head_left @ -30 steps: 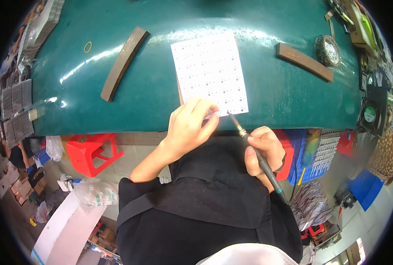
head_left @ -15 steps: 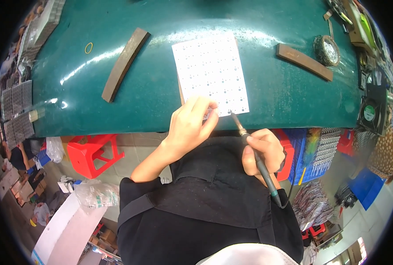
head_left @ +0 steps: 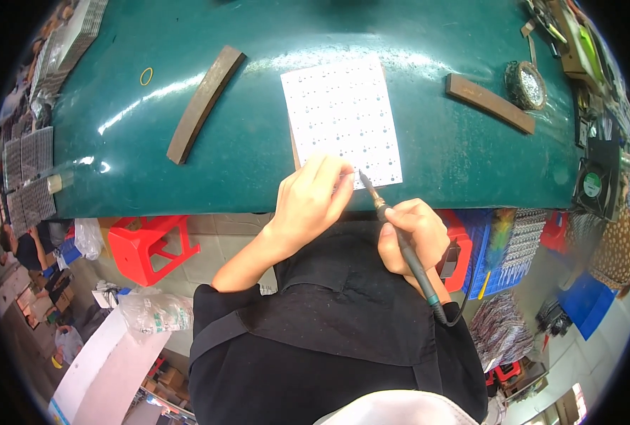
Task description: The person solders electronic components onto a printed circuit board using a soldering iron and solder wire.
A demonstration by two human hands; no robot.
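Observation:
My right hand point(head_left: 415, 237) is closed around the grey-green handle of a soldering iron point(head_left: 415, 270). The iron slants up and to the left, its tip at the near part of a white circuit board panel point(head_left: 347, 106). Rows of dark dots cover the panel. Over its near left corner my left hand point(head_left: 306, 197) makes a pinch with thumb and forefinger, close to the iron's tip. What the pinch holds is too thin to make out. A brown edge point(head_left: 294, 150) shows beneath the panel's left side.
The green table point(head_left: 131, 184) carries one dark wooden bar point(head_left: 205, 105) on the left and another point(head_left: 488, 104) on the right. A round holder of silvery shavings point(head_left: 527, 85) and a small fan point(head_left: 595, 180) stand right. A yellow rubber band point(head_left: 146, 76) lies left.
My right hand and the iron have shifted slightly left, bringing the tip nearer my left fingertips. The left hand keeps its pinch. The whole view has shifted a little.

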